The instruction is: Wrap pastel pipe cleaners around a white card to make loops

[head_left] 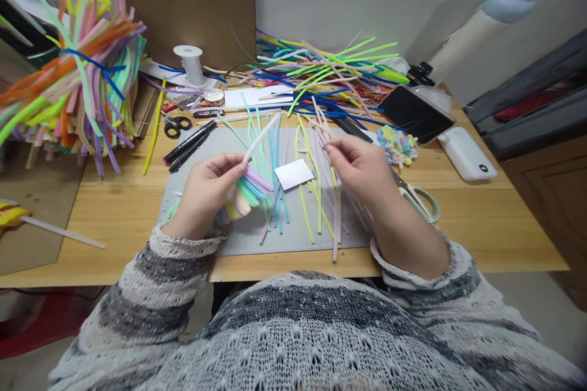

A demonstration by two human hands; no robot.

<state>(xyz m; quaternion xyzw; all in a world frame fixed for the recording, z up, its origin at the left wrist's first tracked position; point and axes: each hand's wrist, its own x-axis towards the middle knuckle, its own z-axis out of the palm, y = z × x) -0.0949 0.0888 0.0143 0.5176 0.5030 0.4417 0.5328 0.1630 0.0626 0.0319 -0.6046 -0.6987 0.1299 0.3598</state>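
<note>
My left hand [210, 186] is closed, pinching a fan of folded pastel pipe cleaners [247, 194] in lilac, blue, green and yellow. A single pale lilac pipe cleaner [262, 137] sticks up from its fingertips. To the right, my right hand [360, 165] has thumb and forefinger closed on a pale pinkish pipe cleaner [321, 125], partly hidden by the fingers. Between the hands, loose yellow pipe cleaners [317, 198] and blue ones lie on a grey mat [243, 244]. A small white card [294, 175] rests on top of them.
Scissors with pale handles [424, 203] lie by my right forearm, near a pastel curled piece [398, 145], a phone [418, 113] and a white device [468, 153]. Black scissors [177, 126], markers [190, 145] and a white spool [189, 64] stand left. A large pipe-cleaner bundle [77, 85] fills the far left.
</note>
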